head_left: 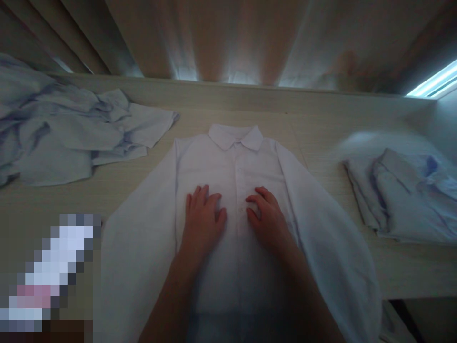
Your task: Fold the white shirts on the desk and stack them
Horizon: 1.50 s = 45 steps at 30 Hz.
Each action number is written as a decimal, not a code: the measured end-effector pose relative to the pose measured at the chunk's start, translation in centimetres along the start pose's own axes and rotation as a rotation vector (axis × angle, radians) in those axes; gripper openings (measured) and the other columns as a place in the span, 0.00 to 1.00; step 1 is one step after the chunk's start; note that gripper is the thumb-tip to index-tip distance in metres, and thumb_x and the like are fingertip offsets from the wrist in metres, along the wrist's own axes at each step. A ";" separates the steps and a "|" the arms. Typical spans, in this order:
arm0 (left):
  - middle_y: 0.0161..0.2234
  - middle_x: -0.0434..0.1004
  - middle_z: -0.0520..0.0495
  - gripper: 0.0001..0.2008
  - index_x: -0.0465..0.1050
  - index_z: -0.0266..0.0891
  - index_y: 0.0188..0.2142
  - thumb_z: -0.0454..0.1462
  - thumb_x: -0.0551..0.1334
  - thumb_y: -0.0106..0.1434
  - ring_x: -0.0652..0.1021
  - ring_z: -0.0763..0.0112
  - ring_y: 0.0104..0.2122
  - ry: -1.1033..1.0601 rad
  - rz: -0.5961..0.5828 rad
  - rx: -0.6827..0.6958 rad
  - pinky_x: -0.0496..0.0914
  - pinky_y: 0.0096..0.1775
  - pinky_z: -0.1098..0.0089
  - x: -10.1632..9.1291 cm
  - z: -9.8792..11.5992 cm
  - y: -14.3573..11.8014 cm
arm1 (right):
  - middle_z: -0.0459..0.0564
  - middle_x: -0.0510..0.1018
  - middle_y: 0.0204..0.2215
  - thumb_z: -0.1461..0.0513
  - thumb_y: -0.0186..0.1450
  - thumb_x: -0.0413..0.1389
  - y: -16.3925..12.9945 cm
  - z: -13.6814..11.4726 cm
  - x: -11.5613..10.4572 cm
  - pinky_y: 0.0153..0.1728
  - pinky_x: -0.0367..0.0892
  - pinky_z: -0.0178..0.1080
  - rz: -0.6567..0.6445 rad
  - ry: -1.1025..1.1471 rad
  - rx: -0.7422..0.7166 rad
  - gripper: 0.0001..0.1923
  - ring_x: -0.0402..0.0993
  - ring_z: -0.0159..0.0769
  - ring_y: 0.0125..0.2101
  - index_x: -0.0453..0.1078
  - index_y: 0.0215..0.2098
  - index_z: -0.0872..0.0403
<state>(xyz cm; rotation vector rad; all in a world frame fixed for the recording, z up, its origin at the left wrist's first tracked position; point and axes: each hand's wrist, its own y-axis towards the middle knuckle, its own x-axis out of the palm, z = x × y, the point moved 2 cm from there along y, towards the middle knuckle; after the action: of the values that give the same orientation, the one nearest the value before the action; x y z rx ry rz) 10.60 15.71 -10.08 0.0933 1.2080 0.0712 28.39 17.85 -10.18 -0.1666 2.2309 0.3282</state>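
step: smoothing the white shirt [232, 171], spread face-up mid-desk [107, 190]
left hand [202, 216]: flat, open, gripping nothing
right hand [266, 214]: fingers curled at placket (nothing pinched)
next: likely calls for folding a sleeve inward

You will find nothing to read here: the white shirt [235, 157] under your left hand [202, 216] and right hand [266, 216] carries no legible label, brand or number on its collar or front. The crumpled clothes [64, 133] far off to the left of your hands and the folded stack [403, 190] away to the right of them show no print or tags either
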 end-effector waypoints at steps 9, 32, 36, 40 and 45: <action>0.61 0.57 0.36 0.21 0.63 0.39 0.54 0.43 0.53 0.62 0.53 0.51 0.63 -0.062 0.026 0.032 0.50 0.59 0.43 0.2 0.8 -0.1 | 0.56 0.61 0.57 0.69 0.60 0.49 -0.1 -1.0 -0.1 0.58 0.55 0.54 0.039 0.039 -0.042 0.14 0.48 0.44 0.62 0.69 0.42 0.51; 0.60 0.58 0.35 0.22 0.64 0.39 0.53 0.43 0.55 0.60 0.55 0.46 0.62 0.035 -0.030 0.005 0.49 0.58 0.41 0.9 0.9 -0.2 | 0.56 0.67 0.51 0.67 0.60 0.51 0.1 -0.4 0.8 0.56 0.55 0.55 -0.013 0.031 -0.079 0.08 0.58 0.44 0.57 0.70 0.34 0.51; 0.60 0.58 0.35 0.22 0.65 0.38 0.53 0.43 0.55 0.60 0.55 0.46 0.61 0.036 -0.047 0.003 0.50 0.58 0.41 0.6 0.6 -0.1 | 0.56 0.68 0.50 0.67 0.60 0.51 0.2 -0.5 0.7 0.57 0.55 0.54 -0.012 0.029 -0.073 0.07 0.59 0.44 0.56 0.70 0.33 0.52; 0.59 0.59 0.35 0.22 0.64 0.39 0.53 0.43 0.55 0.60 0.57 0.47 0.61 0.036 -0.020 -0.007 0.52 0.57 0.41 0.2 -0.2 -0.1 | 0.56 0.69 0.50 0.68 0.61 0.51 0.2 -0.5 0.6 0.56 0.56 0.54 -0.014 0.032 -0.076 0.08 0.60 0.44 0.55 0.71 0.34 0.52; 0.60 0.58 0.35 0.22 0.64 0.39 0.53 0.43 0.56 0.60 0.57 0.46 0.61 0.059 -0.017 -0.011 0.52 0.57 0.40 0.2 -0.3 -0.1 | 0.55 0.68 0.51 0.68 0.60 0.50 0.2 -0.4 0.5 0.55 0.58 0.54 -0.005 0.002 -0.093 0.14 0.61 0.44 0.55 0.74 0.38 0.50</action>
<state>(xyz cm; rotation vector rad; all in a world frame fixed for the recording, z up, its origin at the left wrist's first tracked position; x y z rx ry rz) 10.36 15.65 -10.37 0.0718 1.2675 0.0658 27.70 17.88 -10.30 -0.2219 2.2176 0.4297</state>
